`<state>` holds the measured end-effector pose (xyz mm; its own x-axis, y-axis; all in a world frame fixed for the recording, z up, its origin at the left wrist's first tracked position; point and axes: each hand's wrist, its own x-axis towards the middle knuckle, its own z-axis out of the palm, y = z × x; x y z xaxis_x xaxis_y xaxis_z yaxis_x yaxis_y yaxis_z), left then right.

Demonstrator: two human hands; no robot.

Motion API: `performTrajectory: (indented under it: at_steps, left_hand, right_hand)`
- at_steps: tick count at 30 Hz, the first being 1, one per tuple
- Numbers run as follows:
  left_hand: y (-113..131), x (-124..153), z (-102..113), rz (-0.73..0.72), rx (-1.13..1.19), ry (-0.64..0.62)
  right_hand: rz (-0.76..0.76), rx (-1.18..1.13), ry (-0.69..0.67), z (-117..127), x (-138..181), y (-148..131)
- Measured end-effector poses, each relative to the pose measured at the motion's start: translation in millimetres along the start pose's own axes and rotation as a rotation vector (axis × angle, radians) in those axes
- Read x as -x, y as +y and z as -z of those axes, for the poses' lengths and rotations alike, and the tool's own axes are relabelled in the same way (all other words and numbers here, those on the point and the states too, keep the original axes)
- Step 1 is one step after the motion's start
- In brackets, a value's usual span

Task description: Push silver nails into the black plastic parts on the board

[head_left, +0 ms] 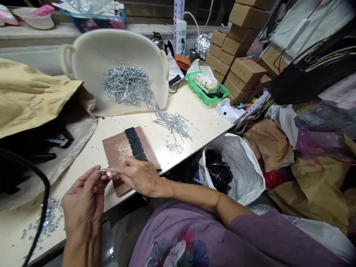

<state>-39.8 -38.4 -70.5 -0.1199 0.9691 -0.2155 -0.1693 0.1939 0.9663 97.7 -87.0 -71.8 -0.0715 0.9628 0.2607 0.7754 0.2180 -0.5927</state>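
Observation:
My left hand [85, 198] is raised over the table's near edge, its thumb and fingertips pinching a thin silver metal piece [104, 170]. My right hand [143, 178] reaches in from the right, fingertips closed at the other end of that piece; most of it is hidden by the fingers. Beneath and beyond the right hand lies a brown board [114, 148] with a row of black rectangular pieces [135, 142] and pale specks on it. Long silver screw-like rods [174, 122] spill from a tilted white basin [91, 52]. Small shiny nut-like pieces [50, 217] lie by my left forearm.
A tan sack [33, 96] with black parts stands at the left, a black cable [41, 178] curving before it. At the back right are a green basket [204, 97] and stacked cardboard boxes [244, 70]. Below the table edge, a white bag [244, 170] holds black parts.

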Motion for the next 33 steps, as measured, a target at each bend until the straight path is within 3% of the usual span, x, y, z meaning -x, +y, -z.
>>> performTrajectory:
  at_steps: [4,9,20,33]
  left_hand:
    - [0,1,8,0.099,0.11,-0.073]
    - [2,7,17,0.115,0.236,-0.164]
    - [-2,10,38,0.06,0.263,-0.147]
    - [-12,8,39,0.098,0.26,-0.126]
  right_hand:
    - [0.03,-0.116,-0.027,0,5,-3]
    - [0.007,-0.163,0.005,-10,2,-8]
    - [0.041,-0.202,0.03,-24,-2,-18]
    - [0.1,0.261,0.038,-15,-5,-22]
